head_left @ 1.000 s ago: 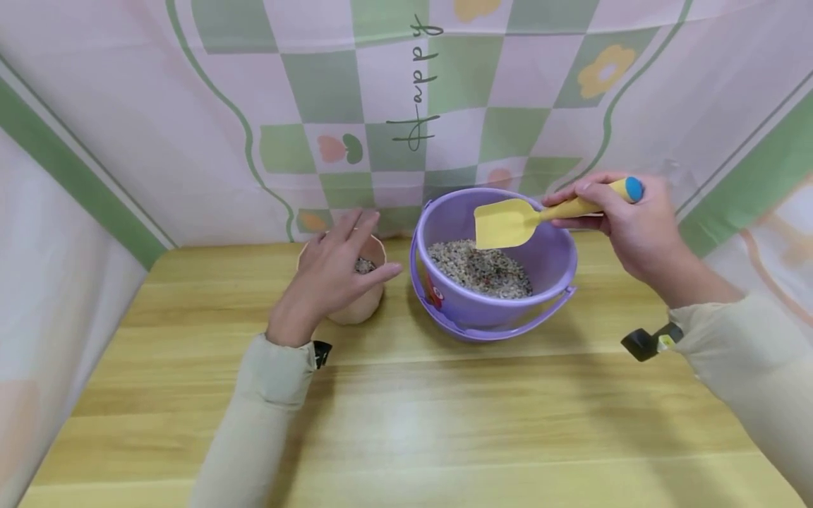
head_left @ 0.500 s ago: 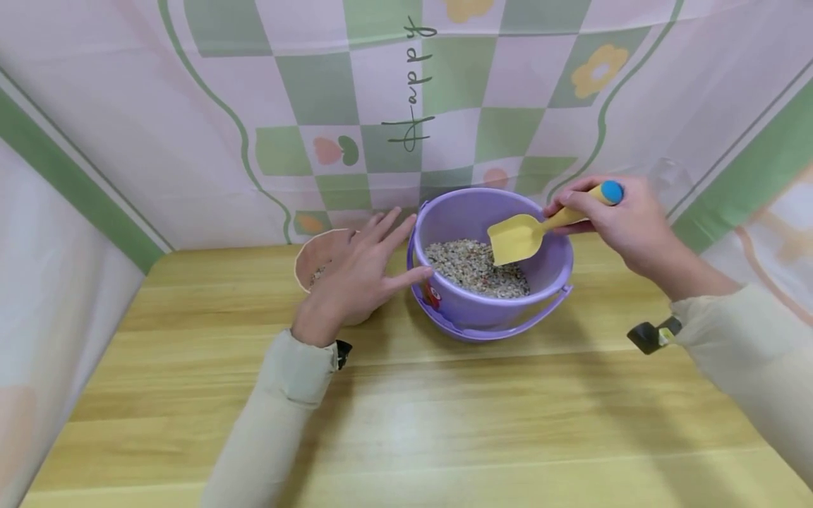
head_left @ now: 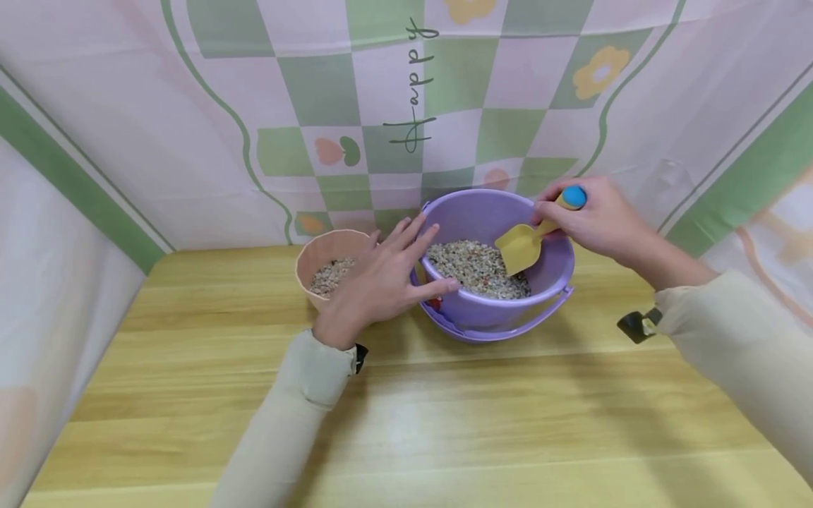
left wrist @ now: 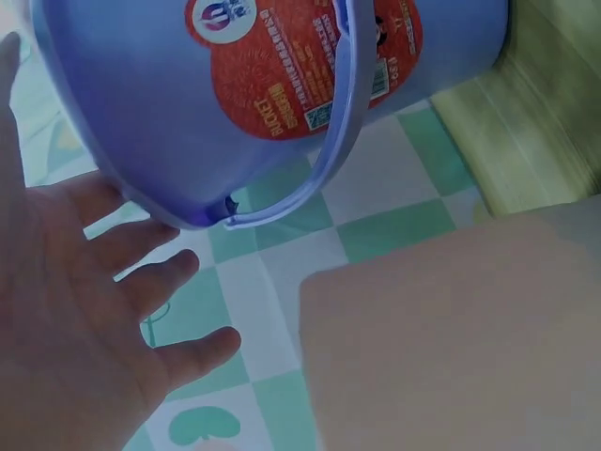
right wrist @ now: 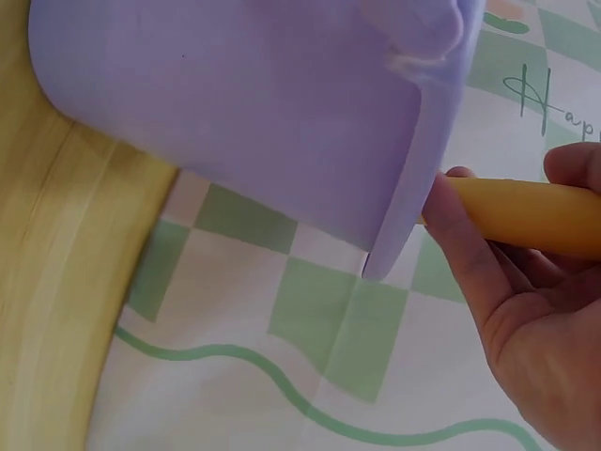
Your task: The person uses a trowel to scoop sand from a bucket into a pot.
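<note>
A purple bucket (head_left: pixel 444 300) with speckled gravel (head_left: pixel 473 264) in it stands near the back of the table. My right hand (head_left: pixel 600 215) grips the yellow handle of a toy shovel (head_left: pixel 519 250), its blade tilted down at the gravel inside the bucket. In the right wrist view the fingers curl round the yellow handle (right wrist: pixel 526 211) beside the bucket rim. My left hand (head_left: pixel 387 282) has its fingers spread at the bucket's left rim, fingertips right at the edge in the left wrist view. Partly behind that hand is a peach bowl (head_left: pixel 311 264), also with gravel inside.
The wooden table (head_left: pixel 406 423) runs up to a fabric backdrop (head_left: pixel 387 85) with green checks. The bucket's purple handle (head_left: pixel 508 331) hangs down at the front. Fabric also rises at the left and right sides.
My left hand has moved right, from over the peach bowl to the bucket's rim, uncovering the bowl's gravel. My right hand has moved left, lowering the shovel blade toward the gravel and tilting it steeper.
</note>
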Motion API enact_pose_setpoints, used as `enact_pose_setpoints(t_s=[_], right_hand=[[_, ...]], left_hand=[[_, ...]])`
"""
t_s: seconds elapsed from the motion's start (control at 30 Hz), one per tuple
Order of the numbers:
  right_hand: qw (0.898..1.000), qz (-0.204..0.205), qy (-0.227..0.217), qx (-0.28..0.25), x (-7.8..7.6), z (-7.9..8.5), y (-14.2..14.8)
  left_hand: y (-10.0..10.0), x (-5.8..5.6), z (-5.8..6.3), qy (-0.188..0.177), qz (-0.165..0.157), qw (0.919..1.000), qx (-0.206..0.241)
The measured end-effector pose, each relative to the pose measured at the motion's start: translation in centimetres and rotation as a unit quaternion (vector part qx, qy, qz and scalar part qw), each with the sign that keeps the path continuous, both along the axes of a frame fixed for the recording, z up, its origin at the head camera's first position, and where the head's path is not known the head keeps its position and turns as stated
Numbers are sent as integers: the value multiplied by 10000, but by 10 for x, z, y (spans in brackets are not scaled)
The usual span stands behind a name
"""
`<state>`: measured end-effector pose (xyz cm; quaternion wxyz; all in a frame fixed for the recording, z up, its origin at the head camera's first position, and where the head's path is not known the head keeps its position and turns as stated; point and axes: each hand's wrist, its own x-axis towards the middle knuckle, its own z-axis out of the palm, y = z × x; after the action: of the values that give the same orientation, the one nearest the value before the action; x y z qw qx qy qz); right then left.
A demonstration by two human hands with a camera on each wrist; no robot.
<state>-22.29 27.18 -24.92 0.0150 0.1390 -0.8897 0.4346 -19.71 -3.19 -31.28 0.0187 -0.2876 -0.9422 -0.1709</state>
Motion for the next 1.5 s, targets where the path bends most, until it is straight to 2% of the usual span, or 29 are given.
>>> enact_pose_setpoints(t_s=[0.27,0.43,0.87,1.13,1.4,1.5], right_hand=[[9989,100,262,386,-3,-4,-8],[9982,142,242,531,-3,-7,-12],[9989,55,113,453,-5,-11,-17],[9993,-276,-62,224,-7,-16,-23],[9988,-408,124,233,-7,-21,-31],[9992,-387,-6,-78,-7,-23,-34]], left_hand=[[5,0,-5,58,91,9999,-70],[6,1,-6,3,88,10000,22],[6,0,-10,104,96,9999,91],[5,1,-9,155,116,9998,68],[6,3,-9,86,172,9998,50],[7,3,-10,82,176,9998,33]])
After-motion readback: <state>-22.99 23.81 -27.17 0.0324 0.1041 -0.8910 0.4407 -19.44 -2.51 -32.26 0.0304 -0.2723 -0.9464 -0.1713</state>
